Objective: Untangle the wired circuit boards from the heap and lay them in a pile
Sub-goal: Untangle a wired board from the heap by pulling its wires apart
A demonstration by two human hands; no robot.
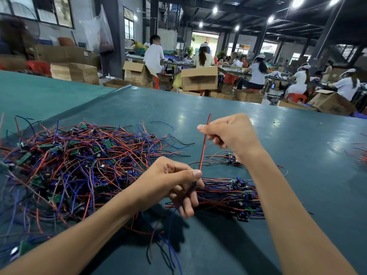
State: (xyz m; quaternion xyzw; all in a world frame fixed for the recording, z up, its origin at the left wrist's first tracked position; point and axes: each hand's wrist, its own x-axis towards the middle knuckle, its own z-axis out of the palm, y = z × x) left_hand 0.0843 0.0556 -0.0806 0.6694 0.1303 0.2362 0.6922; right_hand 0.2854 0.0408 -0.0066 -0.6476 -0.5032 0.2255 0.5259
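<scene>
A big tangled heap (79, 161) of small green circuit boards with red, blue and black wires covers the left of the green table (297, 145). A neater pile of wired boards (234, 193) lies between my forearms. My left hand (170, 181) grips one wired board low down, its blue and black wires hanging below the fingers. From that board a red-and-black wire pair (204, 143) runs straight up to my right hand (230, 133), which pinches it near the top end. Both hands are lifted above the table.
A few wired boards (230, 159) lie under my right wrist, and more wires (361, 153) lie at the table's right edge. Beyond the table's far edge stand cardboard boxes (199, 78), red stools and several seated workers.
</scene>
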